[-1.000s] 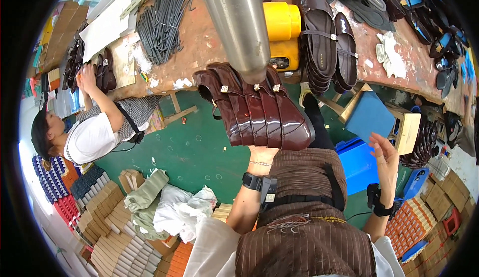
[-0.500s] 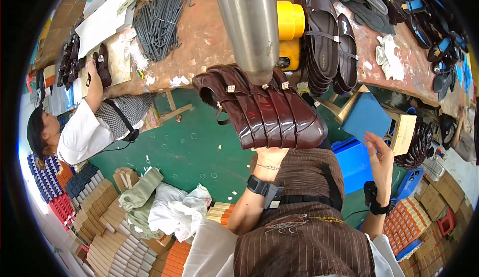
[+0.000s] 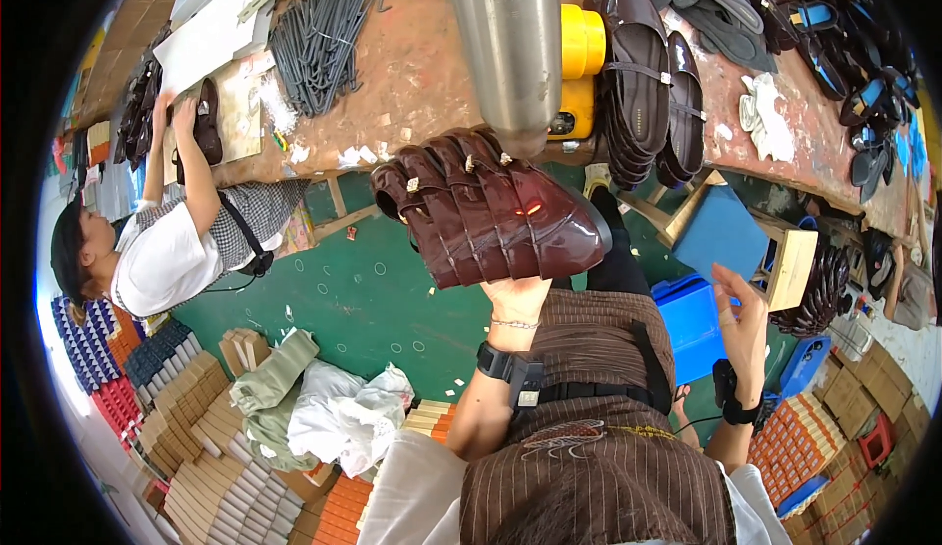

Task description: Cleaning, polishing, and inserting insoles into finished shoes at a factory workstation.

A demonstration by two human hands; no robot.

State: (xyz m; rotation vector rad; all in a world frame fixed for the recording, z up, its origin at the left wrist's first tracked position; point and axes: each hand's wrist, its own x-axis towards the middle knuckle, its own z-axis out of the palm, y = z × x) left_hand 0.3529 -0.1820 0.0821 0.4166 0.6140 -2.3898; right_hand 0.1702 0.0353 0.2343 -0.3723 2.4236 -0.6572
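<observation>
My left hand (image 3: 518,298) is closed round a stack of glossy dark burgundy shoes (image 3: 496,226) from below; its fingers are mostly hidden behind them. The shoes sit nested side by side with straps and small shiny ornaments along the top. Just above them ends a wide steel nozzle (image 3: 505,54) of a yellow machine (image 3: 581,40) on the bench. My right hand (image 3: 743,319) is raised at the right, holding nothing, its fingers loosely bent and apart. It is nearest to a blue-topped wooden stool (image 3: 721,231).
The workbench (image 3: 402,84) bears a bundle of grey rods (image 3: 319,40), stacked strap shoes (image 3: 636,84), insoles (image 3: 721,5) and a white glove (image 3: 763,113). A co-worker (image 3: 162,260) handles shoes at the far left. Blue bins (image 3: 690,324), white bags (image 3: 343,413) and stacked boxes (image 3: 231,481) stand on the floor.
My left hand has shifted a little left and tilted the shoe stack beneath the nozzle. My right hand has barely moved. The co-worker's second hand has come into sight by the shoes.
</observation>
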